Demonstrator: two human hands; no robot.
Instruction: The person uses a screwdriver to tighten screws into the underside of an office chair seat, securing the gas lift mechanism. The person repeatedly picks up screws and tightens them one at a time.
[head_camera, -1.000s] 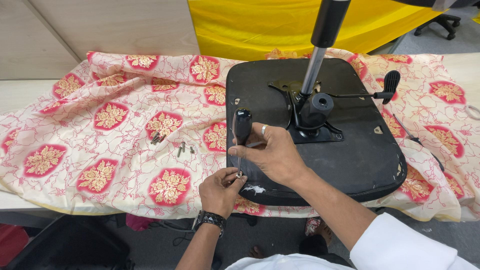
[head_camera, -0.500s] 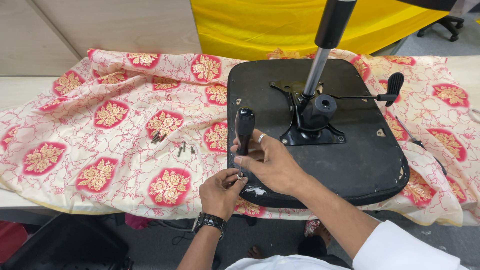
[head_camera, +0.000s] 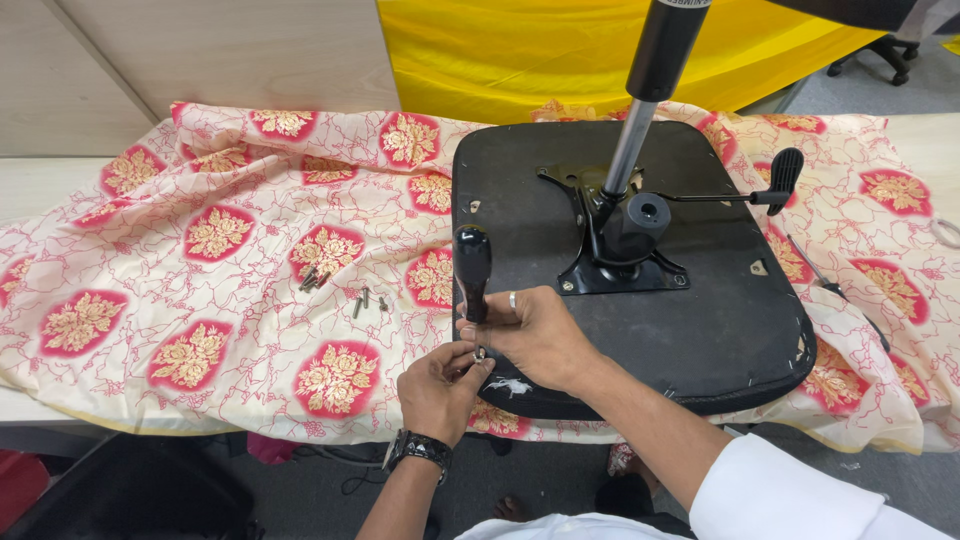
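An upturned black office-chair seat (head_camera: 700, 320) lies on a table covered with a cream and pink flowered cloth (head_camera: 230, 260). Its metal gas-lift column (head_camera: 640, 120) rises from a black mounting plate (head_camera: 620, 250), and a lever with a black paddle (head_camera: 785, 180) sticks out to the right. My right hand (head_camera: 535, 335) grips the shaft of a screwdriver with a black handle (head_camera: 472, 265), held upright at the seat's near left edge. My left hand (head_camera: 440, 385), with a watch on the wrist, pinches the tool's tip or a small screw there.
Several loose screws (head_camera: 340, 290) lie on the cloth left of the seat. A yellow sheet (head_camera: 560, 50) hangs behind the table. A thin tool (head_camera: 815, 270) lies on the cloth at the right. Another chair base (head_camera: 890, 50) stands far right.
The view has shifted slightly. My hands and the screwdriver have stayed at the seat's near left edge, with the fingers adjusting around the tip.
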